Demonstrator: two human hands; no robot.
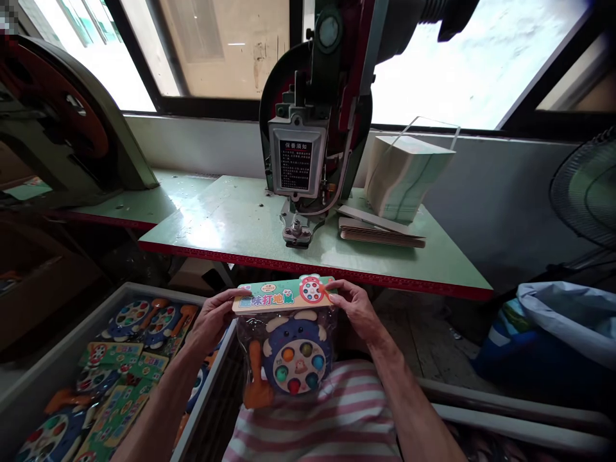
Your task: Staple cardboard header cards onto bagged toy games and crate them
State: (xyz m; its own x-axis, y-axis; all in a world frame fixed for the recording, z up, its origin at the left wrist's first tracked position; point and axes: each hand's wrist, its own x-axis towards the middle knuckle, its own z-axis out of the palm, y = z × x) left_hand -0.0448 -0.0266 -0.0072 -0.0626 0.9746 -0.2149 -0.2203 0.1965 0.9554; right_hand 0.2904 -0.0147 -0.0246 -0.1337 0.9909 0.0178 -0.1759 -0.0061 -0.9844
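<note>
Holding the lower centre of the frame, a bagged toy point(289, 350) — a blue round game board with coloured buttons and an orange mallet in clear plastic — hangs over the person's striped lap, topped by a printed header card point(283, 294). The left hand point(214, 317) grasps the card's left end, thumb on top, and the right hand point(353, 308) pinches its right end beside the red dial print; both are closed on the card. The pack sits below and in front of the worktop point(231, 221), not yet under the machine head point(298, 173) at upper centre, so by my reading the card is folded on but not yet fastened. At lower left a bin point(29, 385) holds many more of the same toys with cards — whether finished or waiting, I cannot tell. Loose cards point(380, 231) and a tall stack point(404, 176) lie to the right of the machine.
</note>
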